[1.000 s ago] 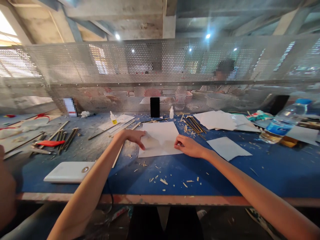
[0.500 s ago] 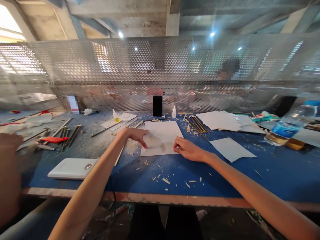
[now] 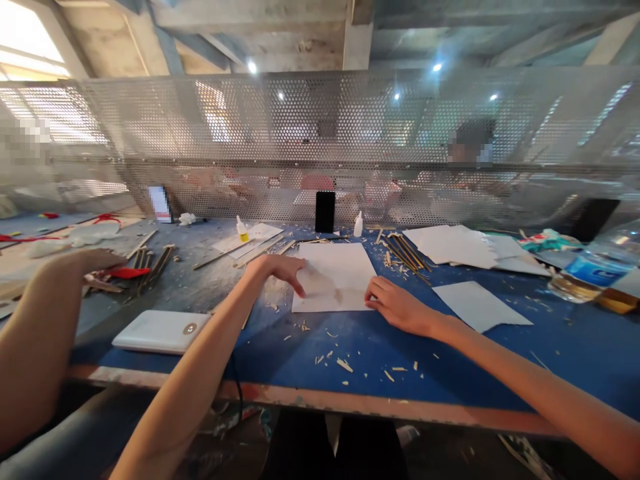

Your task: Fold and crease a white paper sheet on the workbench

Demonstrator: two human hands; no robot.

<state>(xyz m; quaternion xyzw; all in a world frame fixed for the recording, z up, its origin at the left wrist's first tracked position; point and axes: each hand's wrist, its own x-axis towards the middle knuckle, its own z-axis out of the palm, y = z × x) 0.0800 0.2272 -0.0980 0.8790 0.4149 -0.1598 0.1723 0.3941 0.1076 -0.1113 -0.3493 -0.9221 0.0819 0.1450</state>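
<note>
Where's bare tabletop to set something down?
Blue tabletop: front strip between left forearm and pale wood shavings; right patch between right forearm, white paper piece and clear blue-labelled plastic bottle, bar one sliver. Crowded: far left, dark thin sticks; far right, stacked white sheets.

The curled fingers of the right hand (image 3: 395,305) hide whether they pinch the paper sheet (image 3: 333,277). The left forearm (image 3: 197,370) covers one end of the white power bank (image 3: 155,331). The right edge cuts off the plastic bottle (image 3: 590,272); its label is too blurred to read. A neighbour's hand (image 3: 103,259) partly hides a red object (image 3: 131,273). Behind the perforated screen (image 3: 280,143), a person's head (image 3: 471,140) is blurred.
</note>
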